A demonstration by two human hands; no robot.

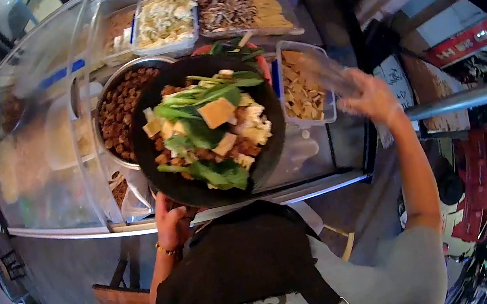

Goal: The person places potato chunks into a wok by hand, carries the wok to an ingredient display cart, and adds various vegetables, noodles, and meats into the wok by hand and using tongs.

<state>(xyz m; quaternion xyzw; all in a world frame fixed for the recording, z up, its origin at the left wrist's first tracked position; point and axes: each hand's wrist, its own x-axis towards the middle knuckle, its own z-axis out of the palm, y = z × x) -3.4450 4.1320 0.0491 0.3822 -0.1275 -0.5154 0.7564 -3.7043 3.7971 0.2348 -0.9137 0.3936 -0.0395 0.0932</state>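
At the bench's near edge (311,192) we judge filling underway: left hand (173,228) clamps black bowl (276,146), right hand (371,97) tongs (329,77); next pick needs steadiness.

Single cam, worn on the head. Looks forward and steeply down, fisheye-wide, frame going black at the corners. Close range: wearer's apron (230,264) big at six o'clock, pan (277,133) nearest the lens, just off centre toward eleven. Tabletop (333,146) lies beyond it toward twelve, floor (60,269) lower down at eight.
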